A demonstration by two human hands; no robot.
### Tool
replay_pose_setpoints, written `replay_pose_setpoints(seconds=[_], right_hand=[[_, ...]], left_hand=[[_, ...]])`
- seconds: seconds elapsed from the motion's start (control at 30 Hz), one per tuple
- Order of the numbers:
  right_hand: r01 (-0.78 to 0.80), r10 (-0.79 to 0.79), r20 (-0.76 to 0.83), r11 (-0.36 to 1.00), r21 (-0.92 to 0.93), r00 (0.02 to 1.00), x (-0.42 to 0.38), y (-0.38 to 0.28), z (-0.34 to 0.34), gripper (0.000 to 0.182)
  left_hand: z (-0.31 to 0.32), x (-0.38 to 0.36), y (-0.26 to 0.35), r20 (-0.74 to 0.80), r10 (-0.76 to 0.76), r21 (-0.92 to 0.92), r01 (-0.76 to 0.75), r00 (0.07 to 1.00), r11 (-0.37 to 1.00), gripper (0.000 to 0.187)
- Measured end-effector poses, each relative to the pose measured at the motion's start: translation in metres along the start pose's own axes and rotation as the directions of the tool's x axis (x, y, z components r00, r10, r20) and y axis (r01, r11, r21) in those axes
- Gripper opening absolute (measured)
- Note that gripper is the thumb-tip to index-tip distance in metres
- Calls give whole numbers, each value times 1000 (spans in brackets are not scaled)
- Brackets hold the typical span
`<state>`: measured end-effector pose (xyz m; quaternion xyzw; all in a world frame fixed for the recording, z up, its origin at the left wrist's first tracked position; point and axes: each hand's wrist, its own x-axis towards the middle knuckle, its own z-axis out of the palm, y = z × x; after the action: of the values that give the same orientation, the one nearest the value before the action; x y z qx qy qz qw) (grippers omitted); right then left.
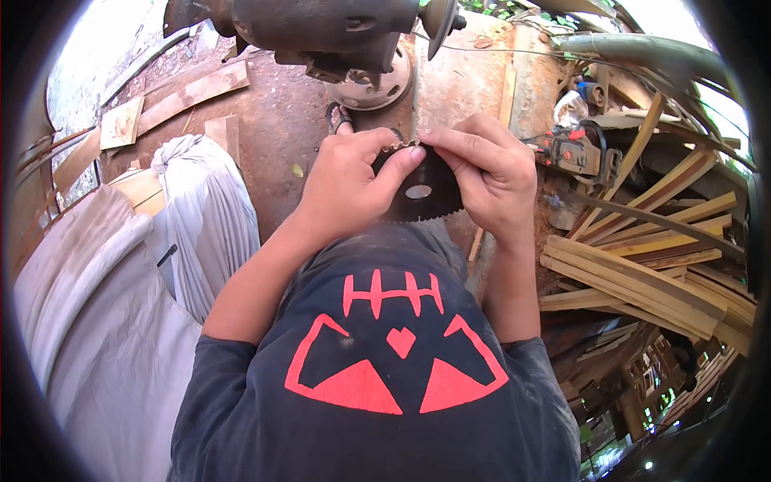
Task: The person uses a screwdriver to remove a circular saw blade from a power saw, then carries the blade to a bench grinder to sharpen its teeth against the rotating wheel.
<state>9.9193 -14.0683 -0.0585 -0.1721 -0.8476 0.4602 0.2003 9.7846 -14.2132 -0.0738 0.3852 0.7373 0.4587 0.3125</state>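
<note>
A dark circular saw blade point(440, 178) with a toothed rim and a round center hole is held up in front of my dark shirt. My left hand point(352, 173) grips its upper left edge, thumb pointing to the top teeth. On the upper right, my right hand point(490, 170) pinches near the same top edge, its fingertips close to my left thumb. Whether a small piece sits between the right fingertips is too small to tell. The blade's lower teeth show between my wrists.
A bench grinder-like motor point(321, 32) stands ahead on a round metal base point(377, 88). Cut wood strips point(642, 281) are piled to the right, below a red and black power tool point(574, 151). Pale cloth point(112, 321) drapes over something at left; boards point(193, 98) lie beyond.
</note>
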Motion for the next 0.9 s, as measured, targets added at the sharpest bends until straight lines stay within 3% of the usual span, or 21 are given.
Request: replay_pose_setpoints(seconds=[0.1,0.2,0.4,0.5,0.6,0.7,0.9], right_hand=[[-32,32,-17,999,32,999,-3,-3,-1,22],[-62,69,-106,996,68,992,-7,-3,5,15],[-107,117,-125,991,78,985,-8,-1,9,11],[-197,219,-174,971,136,960,-11,-1,13,7],[-354,387,-148,912,206,910,-9,-7,13,7],[-520,536,-101,841,148,838,-8,-4,8,13],[-613,615,-17,788,50,789,-7,11,7,22]], left_hand=[[6,-3,-2,-25,33,-54,-35,999,998,29],[-1,-5,1,79,-6,60,2,997,998,22],[-2,-4,-5,109,-112,-7,114,988,994,23],[-1,-1,-8,136,-172,-70,183,976,981,26],[2,2,-14,92,-127,-108,137,988,985,38],[-1,2,-15,168,-219,-122,241,961,963,28],[4,7,-18,136,-308,-185,330,942,926,30]])
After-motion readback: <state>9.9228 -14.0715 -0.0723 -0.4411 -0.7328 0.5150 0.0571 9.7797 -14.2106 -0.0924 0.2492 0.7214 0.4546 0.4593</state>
